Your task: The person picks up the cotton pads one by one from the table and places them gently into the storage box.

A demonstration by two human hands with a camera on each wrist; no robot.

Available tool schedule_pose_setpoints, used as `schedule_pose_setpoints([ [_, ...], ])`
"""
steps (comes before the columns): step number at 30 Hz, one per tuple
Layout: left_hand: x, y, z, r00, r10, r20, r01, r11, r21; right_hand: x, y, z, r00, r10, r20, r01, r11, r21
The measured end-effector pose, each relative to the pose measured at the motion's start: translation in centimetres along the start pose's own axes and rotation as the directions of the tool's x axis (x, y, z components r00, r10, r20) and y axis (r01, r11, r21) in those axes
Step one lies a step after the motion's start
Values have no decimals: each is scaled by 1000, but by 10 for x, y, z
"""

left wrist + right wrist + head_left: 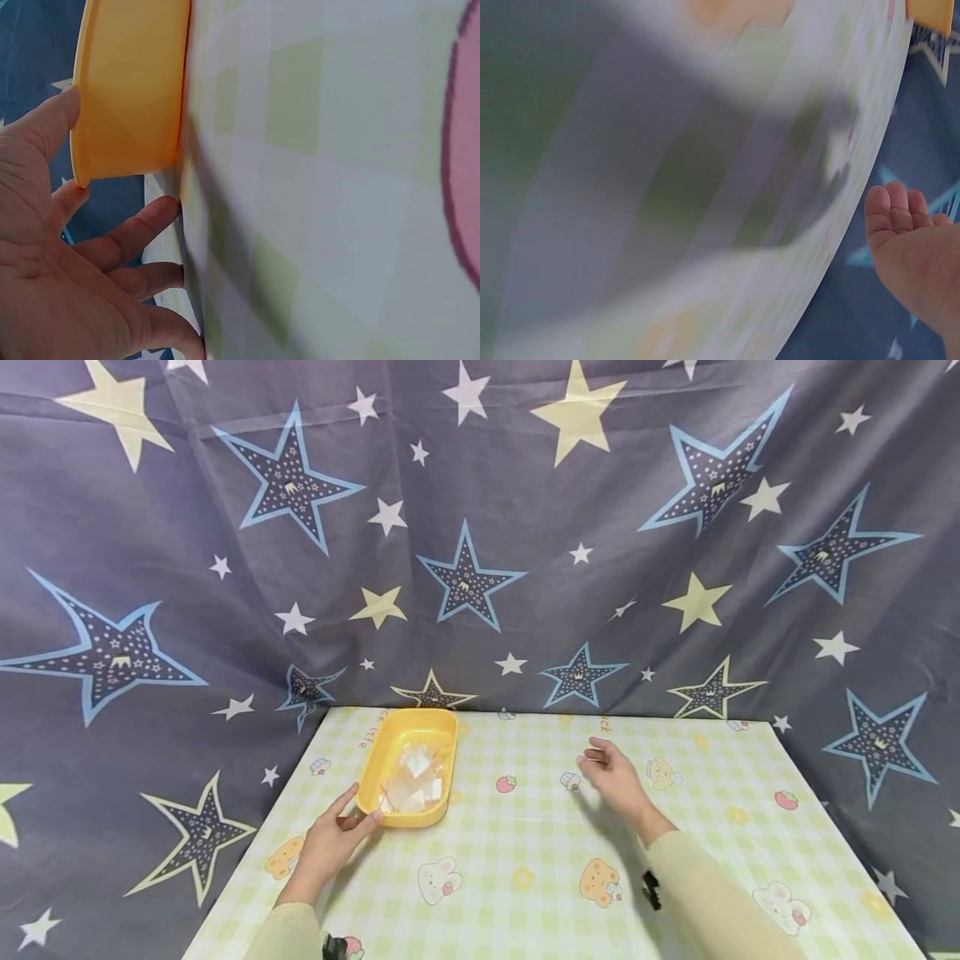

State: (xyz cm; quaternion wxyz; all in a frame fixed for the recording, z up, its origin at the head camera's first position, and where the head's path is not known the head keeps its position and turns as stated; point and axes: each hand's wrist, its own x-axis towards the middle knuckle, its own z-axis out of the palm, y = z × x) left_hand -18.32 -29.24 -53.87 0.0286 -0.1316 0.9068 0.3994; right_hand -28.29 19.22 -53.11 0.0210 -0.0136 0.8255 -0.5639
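A yellow plastic tray [446,797] with rounded corners sits at the left of the table. Inside it lie several small clear plastic packets [412,785] with white patches. At the tray's near left corner is my left hand [335,843], thumb and forefinger touching the rim on either side of that corner. In the left wrist view, its other fingers [139,232] spread apart, their tips down by the tablecloth. Off to the right, my right hand [618,783] hovers over the cloth with loosely bent fingers and nothing in them.
A green-and-white checked tablecloth [517,835] printed with cartoon animals and strawberries covers the table. Behind it and at both sides hangs a dark blue-grey curtain [480,485] with stars. Dark straps show at both wrists.
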Motion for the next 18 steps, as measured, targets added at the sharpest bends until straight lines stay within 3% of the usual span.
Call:
schedule_pose_setpoints([
  [10,-4,-2,-9,1000,19,-7,-19,998,65,-31,25,-104,997,42,-62,-53,981,-185],
  [14,-6,-2,-16,999,44,13,-45,992,120,-39,31,-133,998,14,-64,-31,962,-270],
  [18,-6,-2,-27,997,65,31,-71,970,232,-46,37,-153,996,-31,-82,-1,931,-366],
])
